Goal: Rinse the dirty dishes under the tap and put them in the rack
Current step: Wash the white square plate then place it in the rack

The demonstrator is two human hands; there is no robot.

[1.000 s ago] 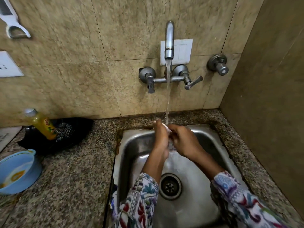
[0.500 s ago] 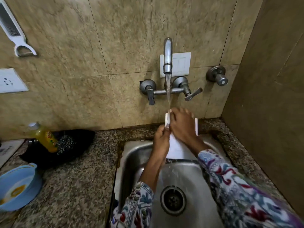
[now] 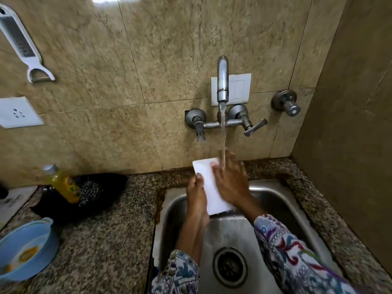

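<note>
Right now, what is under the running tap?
Under the steel tap, the right hand lies flat on a white rectangular dish that the left hand holds by its edge. The hand covers much of the dish's face.

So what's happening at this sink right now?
A person is rinsing a white rectangular dish under the running tap. The left hand grips the dish by its left edge, while the right hand lies flat over its face, right where the stream of water lands, above the back of the steel sink. On the granite counter to the left sit a blue bowl, a yellow bottle and a steel scrubber. No drying rack is in view.
</note>
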